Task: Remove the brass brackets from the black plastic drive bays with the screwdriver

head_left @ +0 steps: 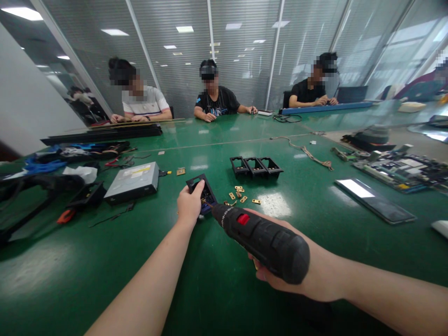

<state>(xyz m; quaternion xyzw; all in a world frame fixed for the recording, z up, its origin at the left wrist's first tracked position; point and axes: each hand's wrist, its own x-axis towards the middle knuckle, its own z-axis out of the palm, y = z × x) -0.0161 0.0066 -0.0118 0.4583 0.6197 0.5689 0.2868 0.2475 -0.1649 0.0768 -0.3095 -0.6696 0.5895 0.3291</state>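
My left hand [189, 203] is closed on a black plastic frame [196, 179], thumb over its upper edge, holding it tilted above the green table. In my right hand [276, 275] is a black cordless drill [266, 240] with a red switch on top. The drill's thin bit points left and meets the inside of the frame near its lower right; whether it touches a screw I cannot tell. Small brass plates [239, 193] lie loose just beyond the drill's chuck. Farther back stand three similar black frames [255, 168] side by side.
A silver optical drive [135, 179] sits to the left, near black parts [86, 193] and blue cloth [42, 163]. To the right lie a phone [374, 200], circuit boards [402, 168] and a cord [310, 154]. Several people sit across the green table [115, 275].
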